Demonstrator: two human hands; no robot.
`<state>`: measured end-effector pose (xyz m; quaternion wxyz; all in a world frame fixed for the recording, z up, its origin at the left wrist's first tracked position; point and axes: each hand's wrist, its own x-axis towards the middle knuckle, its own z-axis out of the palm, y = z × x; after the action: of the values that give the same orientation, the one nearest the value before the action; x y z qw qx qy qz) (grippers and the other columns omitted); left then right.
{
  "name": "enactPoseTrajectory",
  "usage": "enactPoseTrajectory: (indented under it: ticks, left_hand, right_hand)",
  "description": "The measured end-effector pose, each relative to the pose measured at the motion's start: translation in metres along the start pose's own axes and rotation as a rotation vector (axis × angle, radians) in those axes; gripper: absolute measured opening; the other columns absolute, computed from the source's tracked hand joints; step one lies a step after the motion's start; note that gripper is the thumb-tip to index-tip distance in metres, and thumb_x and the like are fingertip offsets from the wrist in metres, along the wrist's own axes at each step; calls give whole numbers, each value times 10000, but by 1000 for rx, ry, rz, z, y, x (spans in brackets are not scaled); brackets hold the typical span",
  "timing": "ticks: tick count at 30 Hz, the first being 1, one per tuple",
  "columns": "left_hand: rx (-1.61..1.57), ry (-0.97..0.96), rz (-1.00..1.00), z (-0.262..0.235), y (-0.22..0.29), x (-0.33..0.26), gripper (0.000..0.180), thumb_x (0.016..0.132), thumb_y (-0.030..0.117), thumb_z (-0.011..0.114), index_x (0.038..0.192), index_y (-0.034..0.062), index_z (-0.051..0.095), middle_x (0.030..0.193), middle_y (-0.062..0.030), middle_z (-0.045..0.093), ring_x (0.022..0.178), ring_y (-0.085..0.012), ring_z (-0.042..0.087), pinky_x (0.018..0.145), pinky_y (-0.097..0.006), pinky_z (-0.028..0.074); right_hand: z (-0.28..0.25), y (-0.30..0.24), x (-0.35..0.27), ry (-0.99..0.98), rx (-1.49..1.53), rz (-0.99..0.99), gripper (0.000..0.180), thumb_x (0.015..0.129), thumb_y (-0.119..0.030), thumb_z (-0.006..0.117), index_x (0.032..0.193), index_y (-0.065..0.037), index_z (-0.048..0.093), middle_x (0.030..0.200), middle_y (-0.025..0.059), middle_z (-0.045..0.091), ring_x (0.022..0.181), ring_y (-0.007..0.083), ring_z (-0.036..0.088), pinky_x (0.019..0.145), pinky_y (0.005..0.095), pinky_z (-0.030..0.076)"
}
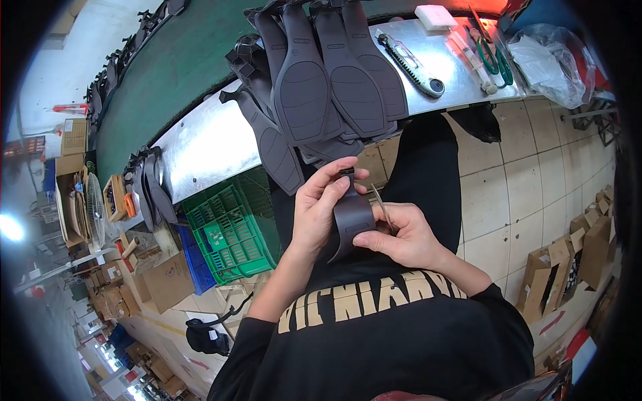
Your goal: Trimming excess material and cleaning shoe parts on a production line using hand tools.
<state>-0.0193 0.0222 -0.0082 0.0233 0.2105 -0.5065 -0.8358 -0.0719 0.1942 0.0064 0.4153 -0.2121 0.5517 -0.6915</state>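
Note:
Over my lap, both hands hold a dark grey shoe sole (356, 219), which is bent in a curve. Fingers and thumb of my left hand (319, 206) pinch its upper end, where a small black block-like part shows. My right hand (399, 234) has its thumb pressed on the lower part of the sole. Those right fingers also grip a thin pointed metal blade (381, 203) that sticks up beside the sole; its handle is hidden in the hand. Just beyond, a pile of similar dark soles (302, 100) lies on the metal bench, overhanging its front edge.
On the metal bench (200, 144) lie a utility knife (413, 65), green-handled scissors (493, 59), a white block (435, 17) and a plastic bag (545, 63). Behind runs a green belt (194, 63). A green crate (224, 230) stands below, left; cardboard boxes (562, 267) line the right floor.

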Motion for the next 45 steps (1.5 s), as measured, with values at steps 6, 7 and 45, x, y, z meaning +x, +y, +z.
enactPoseTrajectory:
  ticks: [6,7,45]
  left_hand:
    - [-8,32,-11,3,1,0,327,956,71,518,1266,-13,581,1117,-179,665,903,-182,662,798,-304,559]
    - [-16,43,-19,3,1,0,321,950,65,514,1252,-16,588,1113,-181,669,900,-184,663,798,-305,559]
    - [444,-294,210,5,-3,15,951,591,93,885,1395,52,379,1210,-114,591,1109,-203,592,958,-322,475]
  right_hand:
    - [0,1,0,-5,-9,0,199,864,-110,749,790,-19,589,702,-28,552,612,19,465,542,207,355]
    - [0,0,1,-2,2,-5,195,864,-110,749,792,-18,593,703,-28,552,612,18,464,541,207,354]
    - [-31,18,41,178,319,44,362,956,-121,604,1304,-22,586,990,1,663,757,17,584,597,165,464]
